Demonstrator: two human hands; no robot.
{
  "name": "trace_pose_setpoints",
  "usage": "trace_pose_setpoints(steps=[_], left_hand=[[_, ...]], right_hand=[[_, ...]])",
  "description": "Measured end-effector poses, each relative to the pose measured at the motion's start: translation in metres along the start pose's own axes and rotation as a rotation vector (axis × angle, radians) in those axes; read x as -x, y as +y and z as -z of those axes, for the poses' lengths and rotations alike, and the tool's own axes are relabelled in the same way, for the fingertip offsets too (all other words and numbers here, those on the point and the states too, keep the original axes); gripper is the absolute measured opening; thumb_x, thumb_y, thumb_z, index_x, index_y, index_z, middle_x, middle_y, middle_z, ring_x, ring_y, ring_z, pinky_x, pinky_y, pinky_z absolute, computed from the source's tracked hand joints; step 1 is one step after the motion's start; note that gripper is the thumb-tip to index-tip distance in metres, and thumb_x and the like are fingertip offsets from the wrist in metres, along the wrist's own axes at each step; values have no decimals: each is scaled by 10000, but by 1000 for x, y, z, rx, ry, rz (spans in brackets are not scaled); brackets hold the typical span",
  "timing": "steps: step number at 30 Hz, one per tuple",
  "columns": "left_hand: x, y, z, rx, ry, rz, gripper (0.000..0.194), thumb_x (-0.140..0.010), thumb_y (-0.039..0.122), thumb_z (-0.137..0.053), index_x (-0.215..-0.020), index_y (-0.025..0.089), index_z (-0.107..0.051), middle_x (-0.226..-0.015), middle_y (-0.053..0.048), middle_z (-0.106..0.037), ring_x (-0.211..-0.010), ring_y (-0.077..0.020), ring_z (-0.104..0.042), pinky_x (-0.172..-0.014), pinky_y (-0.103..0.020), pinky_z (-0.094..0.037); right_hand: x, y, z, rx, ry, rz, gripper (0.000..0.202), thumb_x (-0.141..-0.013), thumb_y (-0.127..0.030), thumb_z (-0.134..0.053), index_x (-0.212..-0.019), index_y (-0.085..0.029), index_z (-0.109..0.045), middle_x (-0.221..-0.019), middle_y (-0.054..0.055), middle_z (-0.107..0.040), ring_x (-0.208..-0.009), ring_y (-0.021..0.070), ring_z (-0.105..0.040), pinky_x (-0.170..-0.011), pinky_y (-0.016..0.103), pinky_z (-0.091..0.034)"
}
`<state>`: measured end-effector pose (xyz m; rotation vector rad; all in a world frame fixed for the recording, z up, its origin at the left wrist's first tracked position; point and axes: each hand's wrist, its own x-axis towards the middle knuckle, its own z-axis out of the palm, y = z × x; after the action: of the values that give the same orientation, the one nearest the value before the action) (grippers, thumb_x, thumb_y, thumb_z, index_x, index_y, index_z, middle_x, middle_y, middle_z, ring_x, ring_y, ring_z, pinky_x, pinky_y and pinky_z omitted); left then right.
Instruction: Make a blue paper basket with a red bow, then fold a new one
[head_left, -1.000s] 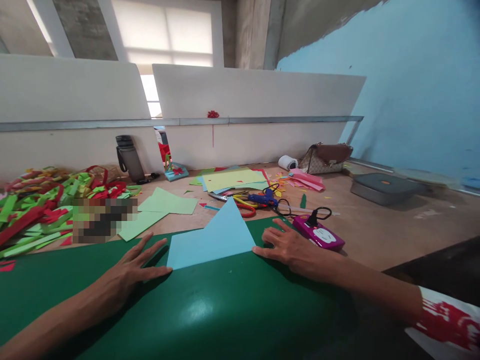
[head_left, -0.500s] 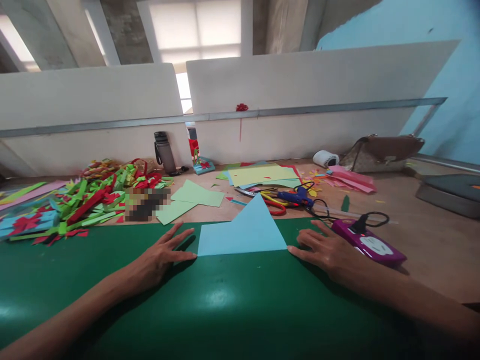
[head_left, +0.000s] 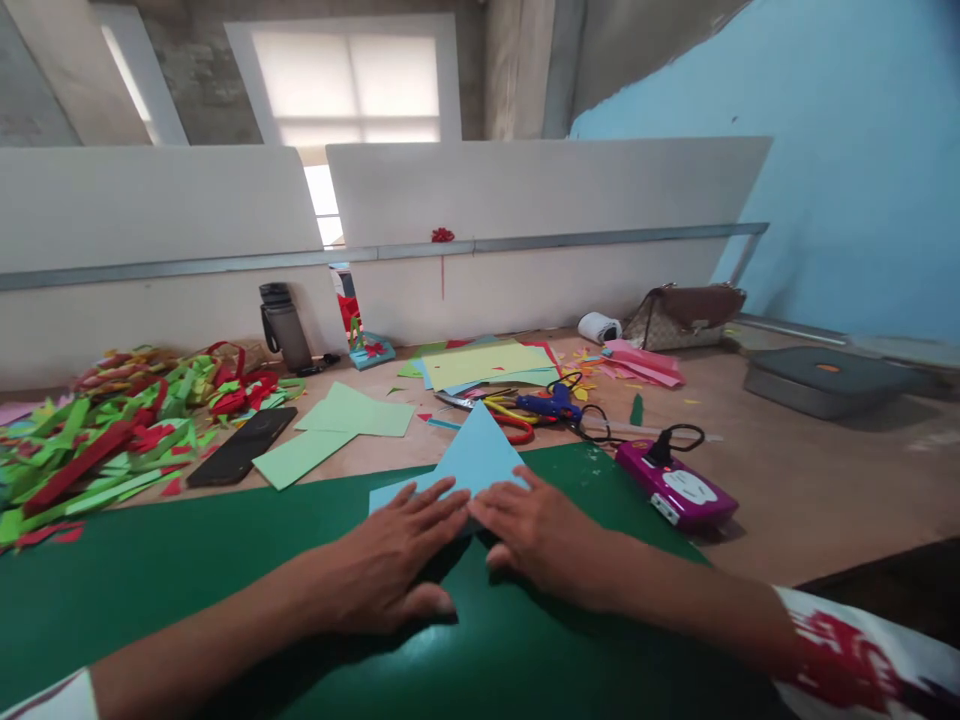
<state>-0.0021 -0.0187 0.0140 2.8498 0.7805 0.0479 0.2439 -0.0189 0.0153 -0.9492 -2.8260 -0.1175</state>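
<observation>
A light blue sheet of paper [head_left: 476,448], folded with a pointed peak at the far side, lies on the green mat [head_left: 247,545]. My left hand [head_left: 409,550] rests flat on the paper's near left part, fingers stretched and thumb apart. Beside it, my right hand [head_left: 525,525] presses on the near right part with its fingers extended. The fingertips of both hands meet near the middle of the paper. Much of its near edge is hidden beneath them.
Behind the paper lie a blue glue gun [head_left: 551,402], scissors [head_left: 517,430] and pale green sheets [head_left: 352,415]. A phone [head_left: 244,447] and colourful paper strips [head_left: 97,440] are on the left. A purple power strip [head_left: 679,487] sits right; a bottle [head_left: 285,330] stands at the back.
Both hands have moved inward from the paper's two near corners onto its middle, with fingers laid flat. The view has shifted to the right.
</observation>
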Motion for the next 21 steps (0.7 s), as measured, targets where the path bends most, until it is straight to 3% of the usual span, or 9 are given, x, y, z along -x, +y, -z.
trace_pose_setpoints(steps=[3, 6, 10, 16, 18, 21], left_hand=[[-6, 7, -2, 48, -60, -12, 766, -908, 586, -373, -1479, 223, -15, -1522, -83, -45, -1388, -304, -60, -1110, -536, -102], [4, 4, -4, 53, -77, 8, 742, -920, 554, -381, -1471, 262, 20, -1520, -55, -49, -1384, -302, -67, -1101, -549, -82], [18, 2, -6, 47, -61, 34, 734, -927, 524, -399, -1464, 297, 46, -1519, -35, -48, -1380, -305, -70, -1092, -556, -92], [38, 5, -6, 39, -39, 105, 731, -934, 505, -394, -1463, 307, 71, -1518, -33, -36, -1380, -300, -104, -1084, -567, -106], [43, 4, -9, 29, -8, 138, 671, -943, 491, -380, -1475, 306, -16, -1520, -31, -96, -1378, -293, -143, -1090, -564, -131], [40, 2, -16, -32, 102, 215, 479, -956, 451, -365, -1406, 288, -346, -1461, -41, -338, -1343, -290, -294, -1098, -569, -165]], right_hand=[[3, -4, -2, -207, -169, -109, 623, -882, -500, -477, -1361, -105, -420, -1423, 187, -387, -1307, 307, -346, -1051, 512, -253], [19, -2, 5, -287, -265, -213, 684, -906, -505, -410, -1428, -80, -291, -1481, 204, -231, -1373, 311, -204, -1087, 556, -136], [35, 1, 14, -263, -264, -305, 687, -921, -521, -348, -1430, -65, -275, -1481, 218, -201, -1380, 320, -172, -1080, 604, -85], [39, 1, 8, -139, -265, -450, 710, -912, -519, -375, -1407, -15, -307, -1460, 249, -236, -1371, 361, -167, -1056, 663, -27], [38, 2, 9, -145, -260, -448, 716, -909, -515, -383, -1403, -4, -308, -1456, 263, -231, -1367, 376, -162, -1044, 681, -20], [35, 4, 12, -201, -276, -357, 683, -920, -503, -363, -1423, -48, -286, -1471, 253, -198, -1371, 377, -141, -1028, 695, -27]])
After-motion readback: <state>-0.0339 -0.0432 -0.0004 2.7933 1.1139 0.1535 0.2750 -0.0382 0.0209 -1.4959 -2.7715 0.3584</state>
